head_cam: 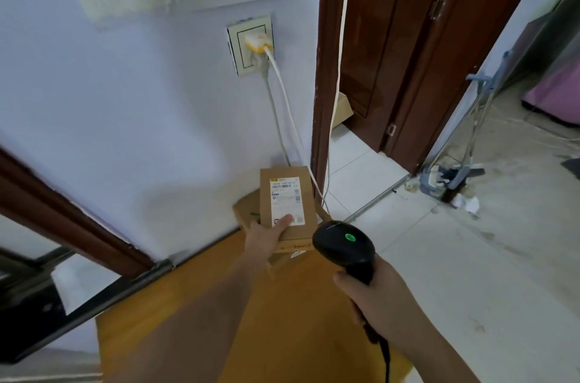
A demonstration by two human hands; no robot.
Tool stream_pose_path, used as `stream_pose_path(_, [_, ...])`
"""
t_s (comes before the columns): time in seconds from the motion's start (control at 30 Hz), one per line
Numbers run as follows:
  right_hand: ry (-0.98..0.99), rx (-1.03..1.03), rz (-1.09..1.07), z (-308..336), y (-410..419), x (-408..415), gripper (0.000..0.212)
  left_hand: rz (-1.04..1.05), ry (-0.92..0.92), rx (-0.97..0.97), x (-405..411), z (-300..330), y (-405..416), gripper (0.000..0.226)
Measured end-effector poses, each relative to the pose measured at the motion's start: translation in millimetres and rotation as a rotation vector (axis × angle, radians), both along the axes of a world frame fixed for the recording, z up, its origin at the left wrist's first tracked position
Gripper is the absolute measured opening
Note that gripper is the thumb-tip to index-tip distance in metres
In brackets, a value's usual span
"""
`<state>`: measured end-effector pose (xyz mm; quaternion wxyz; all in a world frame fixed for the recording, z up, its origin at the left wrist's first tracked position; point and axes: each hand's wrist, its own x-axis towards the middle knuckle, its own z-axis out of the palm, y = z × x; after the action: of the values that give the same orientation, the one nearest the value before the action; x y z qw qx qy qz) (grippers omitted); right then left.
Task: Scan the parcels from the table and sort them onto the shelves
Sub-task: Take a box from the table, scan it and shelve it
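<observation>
My left hand (266,236) holds a small cardboard parcel (287,203) by its near end, thumb lying flat on top over the lower part of the white shipping label (286,202), the other fingers out of sight beneath the box. The parcel is lifted above the far end of the table, its labelled face turned up toward me. Its long axis runs away from me toward the wall, almost straight ahead with the far end leaning slightly left; the barcode strip sits at the far end of the label.

My right hand (381,298) is wrapped around the handle of a black barcode scanner (345,246), fingers curled tight on the grip. The scanner's head points forward and a little left at the near right corner of the parcel, just beside it, and a green light glows on top of the head. Its black cable (384,357) drops from the bottom of the handle past my wrist.

Under the parcel more brown cardboard boxes (246,210) lie on the wooden table (282,320), stacked at its far end against the pale wall. Above them a wall socket (251,45) carries a white and yellow plug with cords hanging down. To the right stand a dark wooden door frame (323,84) and a pale tiled floor.
</observation>
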<state>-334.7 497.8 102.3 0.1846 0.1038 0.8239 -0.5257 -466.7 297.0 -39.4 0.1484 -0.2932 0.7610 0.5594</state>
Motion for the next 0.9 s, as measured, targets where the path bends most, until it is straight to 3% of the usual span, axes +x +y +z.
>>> stream_pose_path(0.2, [0.041, 0.033, 0.016, -11, -6, -10, 0.009, 0.025, 0.088, 0.014, 17, -6, 9, 0.058])
stream_pose_path(0.33, [0.069, 0.018, -0.028, -15, -8, -12, 0.011, 0.083, 0.147, -0.003, 29, -12, 17, 0.076])
stream_pose_path(0.57, [0.093, 0.029, -0.054, -24, -15, -19, 0.019, 0.163, 0.217, 0.044, 44, -22, 21, 0.072])
stream_pose_path(0.7, [0.087, 0.000, -0.029, -28, -20, -21, 0.020, 0.235, 0.200, 0.118, 54, -28, 17, 0.088])
stream_pose_path(0.9, [0.058, -0.028, -0.007, -30, -25, -22, 0.026, 0.192, 0.149, 0.161, 48, -23, 12, 0.080])
